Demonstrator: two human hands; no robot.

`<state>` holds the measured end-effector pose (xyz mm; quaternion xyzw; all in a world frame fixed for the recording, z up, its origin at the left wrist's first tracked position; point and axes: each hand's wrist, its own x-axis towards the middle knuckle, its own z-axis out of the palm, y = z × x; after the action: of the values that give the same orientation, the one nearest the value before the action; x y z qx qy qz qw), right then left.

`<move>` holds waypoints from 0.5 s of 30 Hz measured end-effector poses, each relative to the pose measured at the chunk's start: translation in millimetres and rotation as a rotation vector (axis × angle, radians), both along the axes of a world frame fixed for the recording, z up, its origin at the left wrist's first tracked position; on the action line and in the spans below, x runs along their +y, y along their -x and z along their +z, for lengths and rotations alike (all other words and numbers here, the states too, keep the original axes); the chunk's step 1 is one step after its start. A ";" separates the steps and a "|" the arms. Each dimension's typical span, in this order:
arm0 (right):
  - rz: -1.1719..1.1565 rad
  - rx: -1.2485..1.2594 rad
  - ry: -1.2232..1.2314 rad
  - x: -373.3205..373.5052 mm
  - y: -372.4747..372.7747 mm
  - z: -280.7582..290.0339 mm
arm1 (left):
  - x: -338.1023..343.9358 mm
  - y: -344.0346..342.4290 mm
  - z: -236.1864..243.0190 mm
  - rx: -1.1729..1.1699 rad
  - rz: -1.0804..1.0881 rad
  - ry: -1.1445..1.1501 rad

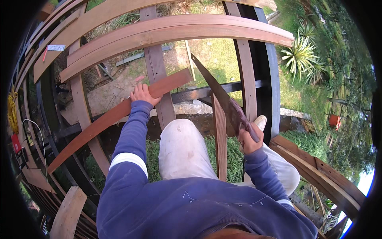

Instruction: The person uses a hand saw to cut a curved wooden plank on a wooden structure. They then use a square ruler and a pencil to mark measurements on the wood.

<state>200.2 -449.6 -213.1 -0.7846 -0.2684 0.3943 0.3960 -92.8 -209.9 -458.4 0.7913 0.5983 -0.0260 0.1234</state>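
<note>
Head view: the left hand (142,94) is pressed flat, fingers closed over the top of a loose reddish deck board (119,113), pinning it where it lies slantwise across the open deck frame (246,85). The right hand (250,139) is clamped around the wooden grip of a handsaw (217,89), whose blade points up and away, lifted clear of the board near its far end. No cut shows in the board, so by the look of it the sawing has not yet begun; the board seems only held ready.

Two long boards (167,34) already lie along the frame's far edge, while most of the joists remain bare. The person kneels on the frame in pale trousers. Grass (223,59) and bare soil show between the joists, and a spiky plant (302,55) grows beyond the right edge, outdoors in daylight.
</note>
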 end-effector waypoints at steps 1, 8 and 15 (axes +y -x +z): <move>-0.064 0.075 -0.018 -15.1 -5.6 5.8 | 5.7 0.0 -6.8 0.011 0.006 -0.017; -0.572 0.680 -0.349 -109.3 -16.0 55.7 | -5.0 -4.0 -17.4 -0.051 -0.010 -0.068; -0.426 0.888 -0.672 -156.0 -1.0 79.7 | -4.8 -10.0 4.6 0.049 -0.036 0.048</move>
<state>201.3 -605.6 -133.4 -0.4131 -0.0239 0.4899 0.7673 -82.7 -214.6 -453.7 0.7978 0.5861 -0.0620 0.1270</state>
